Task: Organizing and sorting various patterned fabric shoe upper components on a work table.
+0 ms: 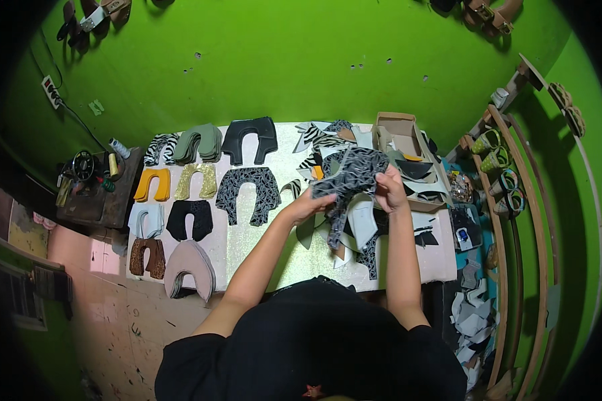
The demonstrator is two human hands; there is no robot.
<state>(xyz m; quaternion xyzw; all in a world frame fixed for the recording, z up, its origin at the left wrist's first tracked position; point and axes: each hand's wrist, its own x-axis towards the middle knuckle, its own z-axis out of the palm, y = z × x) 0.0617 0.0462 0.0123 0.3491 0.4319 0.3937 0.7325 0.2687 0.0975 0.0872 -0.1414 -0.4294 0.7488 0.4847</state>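
Note:
Both my hands hold a grey-and-black patterned shoe-upper piece (356, 172) above the table. My left hand (306, 206) is closed on its left edge, thumb on top. At its right side, my right hand (390, 190) grips it between thumb and fingers. One narrow strip of the piece hangs down between the hands. Beneath lies a loose heap of offcuts, including a white piece (362, 224) and zebra-striped scraps (322, 139). Left of my left hand lies a stack of matching patterned U-shaped pieces (229, 194).
More U-shaped stacks lie on the table's left: black (233, 142), green (197, 144), yellow (144, 186) and pale pink (206, 264). An open cardboard box (415, 127) stands at the back right. A sewing machine (83, 166) is far left; a wooden rack with sandals (491, 144) stands right.

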